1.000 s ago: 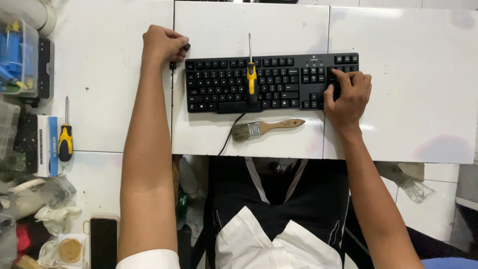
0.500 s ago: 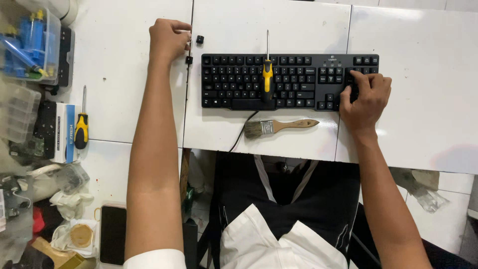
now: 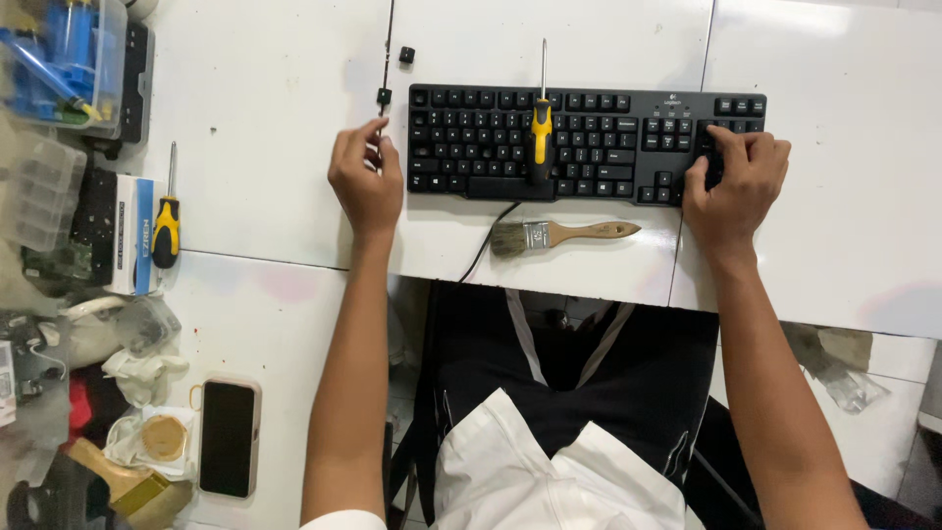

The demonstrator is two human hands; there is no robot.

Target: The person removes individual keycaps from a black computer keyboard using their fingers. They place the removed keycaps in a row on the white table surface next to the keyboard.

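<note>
My right hand [image 3: 734, 182] rests with fingers curled on the black keyboard [image 3: 589, 144] near the surface's front edge, my left hand [image 3: 365, 179] loosely closed beside it, empty as far as I see; the keyboard looks light, stiff, best gripped at both short ends.

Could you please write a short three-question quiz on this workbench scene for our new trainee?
1. True or false: a paintbrush lies between the keyboard and the table's near edge.
2. What rests across the keyboard's keys? A) phone B) yellow-handled screwdriver C) glove
3. Which hand rests on the keyboard's number-pad end?

Key:
1. True.
2. B.
3. The right hand; the left hand is on the table beside the keyboard's other end, near two loose black keycaps.
</note>
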